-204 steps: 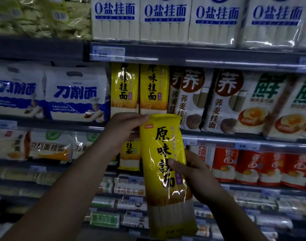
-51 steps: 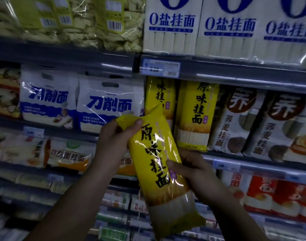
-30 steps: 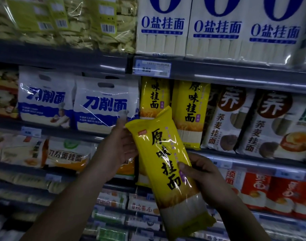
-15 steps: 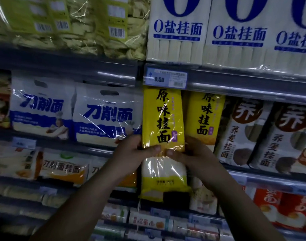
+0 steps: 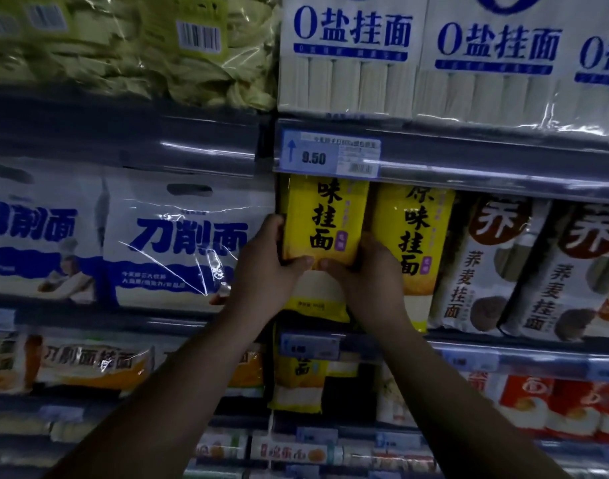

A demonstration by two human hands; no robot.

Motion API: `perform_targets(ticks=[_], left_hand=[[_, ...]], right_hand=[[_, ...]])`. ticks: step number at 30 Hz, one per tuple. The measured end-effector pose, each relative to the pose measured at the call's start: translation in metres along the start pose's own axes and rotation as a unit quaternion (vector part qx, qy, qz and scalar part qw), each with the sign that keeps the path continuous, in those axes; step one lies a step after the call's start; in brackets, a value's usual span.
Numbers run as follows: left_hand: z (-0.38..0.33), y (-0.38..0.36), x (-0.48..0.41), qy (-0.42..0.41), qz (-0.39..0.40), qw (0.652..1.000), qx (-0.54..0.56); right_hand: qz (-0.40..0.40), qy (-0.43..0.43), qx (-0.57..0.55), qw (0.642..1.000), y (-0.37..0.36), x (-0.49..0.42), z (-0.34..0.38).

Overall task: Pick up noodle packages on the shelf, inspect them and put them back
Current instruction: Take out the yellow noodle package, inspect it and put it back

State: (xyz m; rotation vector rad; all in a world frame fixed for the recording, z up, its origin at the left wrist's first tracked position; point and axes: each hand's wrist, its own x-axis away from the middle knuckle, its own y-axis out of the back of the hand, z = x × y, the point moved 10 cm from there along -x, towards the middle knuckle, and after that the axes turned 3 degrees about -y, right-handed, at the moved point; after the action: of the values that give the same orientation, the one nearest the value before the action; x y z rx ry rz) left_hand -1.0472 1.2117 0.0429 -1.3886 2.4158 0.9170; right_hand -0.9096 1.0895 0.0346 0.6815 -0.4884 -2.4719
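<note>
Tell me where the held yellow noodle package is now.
Head view, centre: the yellow noodle package stands upright under the 9.50 price tag, between a white-and-blue bag and a matching yellow pack, gripped by the left hand and right hand.

Your left grip [image 5: 263, 271] and right grip [image 5: 370, 285] clasped the upright yellow plastic noodle package [image 5: 317, 219] from either side, thumbs meeting on its front. Its top sat behind the grey shelf rail [image 5: 486, 171], beside a matching yellow package [image 5: 415, 236].
</note>
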Motion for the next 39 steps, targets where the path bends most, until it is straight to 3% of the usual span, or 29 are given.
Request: perform_targets(ticks=[6,15,20,25,30,34,39], left_hand=[[0.009,-0.02,0.011,-0.024,0.036,0.994,-0.098],[0.005,-0.019,0.033,-0.026,0.036,0.996,-0.078],[-0.003,-0.019,0.077,-0.01,0.057,0.991,-0.124],[-0.014,-0.027,0.115,0.032,0.108,0.986,-0.127],[-0.042,-0.037,0.144,0.025,0.164,0.967,-0.194],[-0.066,-0.037,0.168,0.021,0.194,0.953,-0.233],[-0.108,-0.015,0.184,0.013,0.188,0.945,-0.265]], right_hand=[[0.013,0.001,0.048,0.999,-0.012,0.008,-0.007],[0.008,0.043,-0.043,0.998,0.019,0.028,0.016],[0.031,0.035,0.012,0.999,0.046,0.055,0.002],[0.102,-0.014,0.058,0.993,0.075,0.084,-0.035],[0.206,-0.021,0.174,0.963,0.091,0.113,-0.071],[0.267,-0.049,0.203,0.941,0.114,0.143,-0.08],[0.221,-0.041,0.206,0.952,0.179,0.162,-0.056]])
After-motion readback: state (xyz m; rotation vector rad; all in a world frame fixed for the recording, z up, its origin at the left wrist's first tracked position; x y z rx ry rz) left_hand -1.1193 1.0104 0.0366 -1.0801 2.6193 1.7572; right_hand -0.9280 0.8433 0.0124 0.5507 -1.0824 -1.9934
